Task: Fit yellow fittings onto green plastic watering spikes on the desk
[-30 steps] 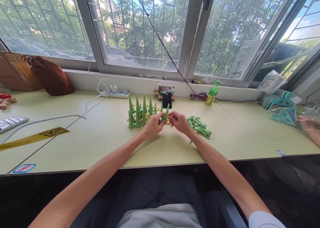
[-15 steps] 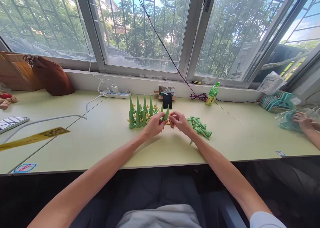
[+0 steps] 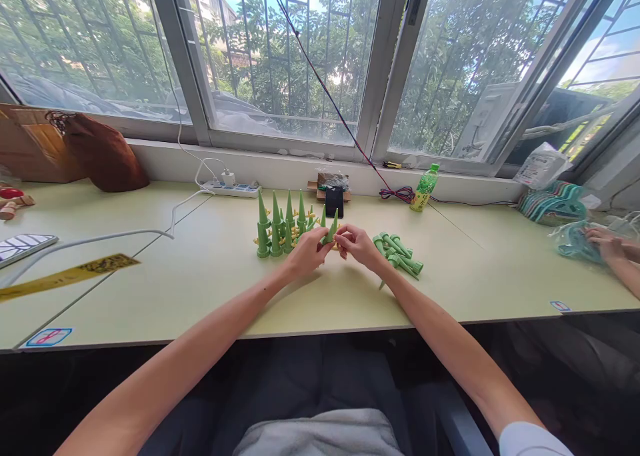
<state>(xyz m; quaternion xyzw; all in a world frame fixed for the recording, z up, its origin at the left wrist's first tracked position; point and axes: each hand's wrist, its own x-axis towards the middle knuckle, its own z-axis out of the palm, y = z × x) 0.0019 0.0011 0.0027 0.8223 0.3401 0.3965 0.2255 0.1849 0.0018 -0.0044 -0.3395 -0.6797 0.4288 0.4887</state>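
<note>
My left hand [image 3: 309, 248] is closed around the base of a green plastic watering spike [image 3: 333, 229], whose point is tilted up. The fingers of my right hand [image 3: 357, 244] are pinched against the spike's right side. What they pinch is too small to make out, though a bit of yellow shows between the hands. Left of and behind my left hand, several green spikes [image 3: 263, 236] with small yellow pieces stand point up in rows. A pile of green spikes [image 3: 400, 253] without visible yellow pieces lies by my right wrist.
A black phone [image 3: 335, 201] leans behind the standing spikes. Further back are a power strip [image 3: 235, 189] and a green bottle [image 3: 425, 188]. A white cable [image 3: 125, 235] crosses the table's left side. Another person's hands [image 3: 607, 243] handle a plastic-wrapped item at far right.
My right hand has shifted slightly left and its fingers have turned a little against the spike. My left hand keeps its hold. The piles look the same.
</note>
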